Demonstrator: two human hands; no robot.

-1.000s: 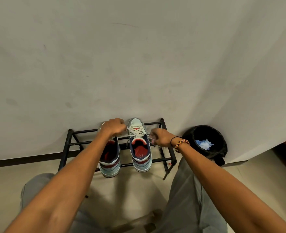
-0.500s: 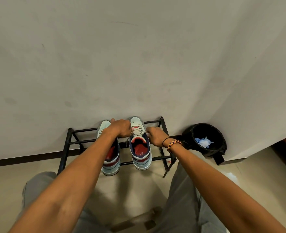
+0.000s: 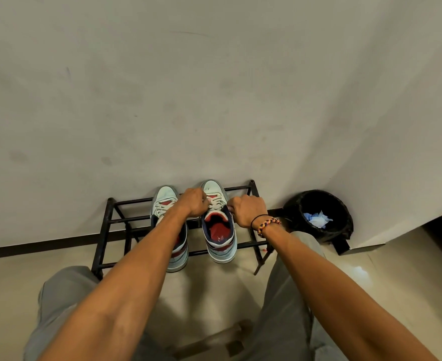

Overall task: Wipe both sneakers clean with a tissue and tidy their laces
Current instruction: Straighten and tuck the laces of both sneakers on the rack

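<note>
Black metal shoe rack (image 3: 115, 220) stands on the floor against a pale wall, carrying two pale-green sneakers with navy collars and red insoles, side by side, toes toward the wall. Left sneaker (image 3: 165, 201) is partly covered by the left forearm; its white laces show across the tongue. Right sneaker (image 3: 221, 237) sits just beside it, heel hanging over the front rail, its opening fully visible.

Left hand (image 3: 194, 203) is positioned over the lacing area of the right sneaker, fingers (image 3: 204, 201) curled down onto the white laces (image 3: 218, 203) and pinching them. Right hand (image 3: 248, 210) is at the right side of the same sneaker's collar, fingers curled tight; what exactly they pinch is too small to confirm, though a lace end appears to run into the fist. A dark band and a braided bracelet (image 3: 268, 225) sit on the right wrist.

Black waste bin (image 3: 342, 217) stands right of the rack in the wall corner, near but apart from it, with crumpled bluish-white tissue (image 3: 317, 219) lying inside. Grey trouser legs of the person are visible at the lower edge, knees either side of the rack front.
</note>
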